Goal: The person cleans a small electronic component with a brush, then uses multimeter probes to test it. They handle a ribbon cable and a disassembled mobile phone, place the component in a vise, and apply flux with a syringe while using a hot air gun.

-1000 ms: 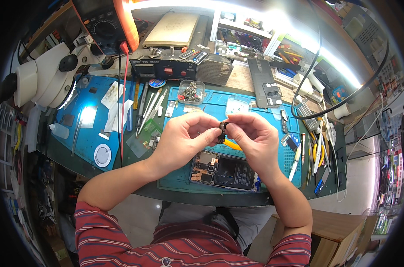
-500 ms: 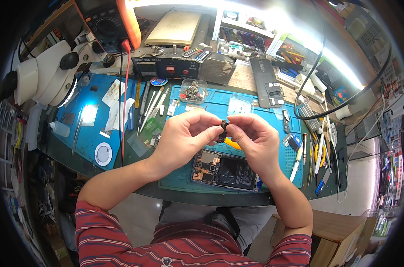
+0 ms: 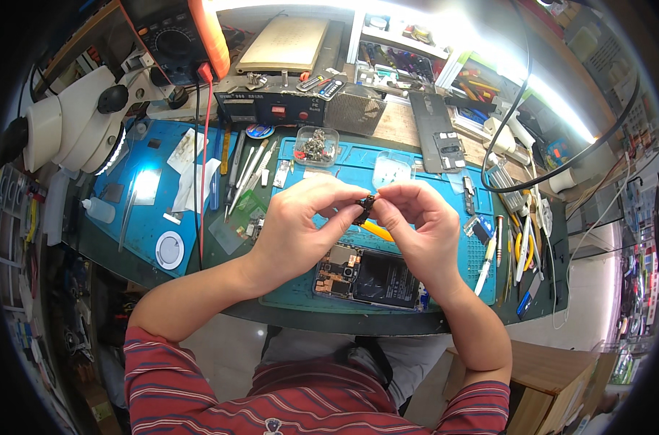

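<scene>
My left hand (image 3: 304,221) and my right hand (image 3: 425,228) meet over the blue work mat (image 3: 300,286). Between their thumbs and fingertips they pinch a small black phone part (image 3: 365,209) with some gold-coloured spots; its exact kind is too small to tell. Below it on the mat lies an opened phone (image 3: 342,270), its circuit board at the left and its black battery (image 3: 387,278) at the right. A yellow tool handle (image 3: 376,231) shows behind the phone, partly covered by my right hand.
Behind my hands stand a clear box of small metal bits (image 3: 316,148) and another clear box (image 3: 393,171). Tweezers and pens (image 3: 251,174) lie left, pliers (image 3: 525,243) and a white-handled knife (image 3: 484,268) right. A microscope (image 3: 72,130) and an orange-edged multimeter (image 3: 173,43) stand far left.
The small black part has tilted slightly between my fingertips. Both hands have shifted only a little; the opened phone stays in place.
</scene>
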A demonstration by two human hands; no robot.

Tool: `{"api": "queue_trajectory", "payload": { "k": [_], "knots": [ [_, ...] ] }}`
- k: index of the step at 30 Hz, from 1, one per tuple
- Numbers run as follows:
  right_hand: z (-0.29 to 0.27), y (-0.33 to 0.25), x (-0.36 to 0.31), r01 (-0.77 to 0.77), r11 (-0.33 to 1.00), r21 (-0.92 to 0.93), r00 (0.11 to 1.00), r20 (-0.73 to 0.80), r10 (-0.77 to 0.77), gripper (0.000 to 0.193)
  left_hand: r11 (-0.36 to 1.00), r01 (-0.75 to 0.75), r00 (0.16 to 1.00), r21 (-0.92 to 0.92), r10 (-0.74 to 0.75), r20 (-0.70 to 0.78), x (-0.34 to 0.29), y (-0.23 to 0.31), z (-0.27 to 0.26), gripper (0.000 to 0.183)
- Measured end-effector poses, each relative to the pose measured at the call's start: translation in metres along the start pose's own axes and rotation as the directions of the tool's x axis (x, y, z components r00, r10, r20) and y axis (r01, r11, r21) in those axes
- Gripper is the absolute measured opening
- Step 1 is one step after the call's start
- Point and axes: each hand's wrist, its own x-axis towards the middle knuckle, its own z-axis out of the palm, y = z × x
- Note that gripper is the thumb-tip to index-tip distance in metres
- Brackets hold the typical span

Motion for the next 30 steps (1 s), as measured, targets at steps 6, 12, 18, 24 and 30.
{"api": "queue_trajectory", "payload": {
  "k": [6,12,18,24,30],
  "knots": [
    [0.001,0.000,-0.001,-0.002,1.000,-0.002,1.000,-0.002,0.002,0.020,0.981,0.123,0.989,-0.147,-0.133,-0.059,-0.004,-0.005,0.006,0.025],
    [-0.001,-0.004,-0.002,-0.115,0.993,0.025,0.993,0.032,0.114,0.023,0.937,0.241,0.971,-0.251,-0.231,0.068,-0.005,-0.004,0.001,0.022],
    [-0.003,-0.003,0.002,-0.183,0.973,0.140,0.983,0.040,0.179,0.021,0.745,0.458,0.886,-0.485,-0.427,0.180,0.000,-0.005,-0.001,0.023],
    [-0.005,-0.001,0.004,0.074,0.988,-0.139,0.997,-0.014,-0.076,0.013,0.665,0.517,0.852,-0.539,-0.458,0.253,0.002,-0.004,-0.002,0.025],
    [-0.002,-0.003,0.006,0.353,0.856,-0.377,0.930,0.045,-0.364,0.014,0.484,0.589,0.795,-0.647,-0.488,0.359,0.000,-0.006,-0.004,0.026]
  ]
}}
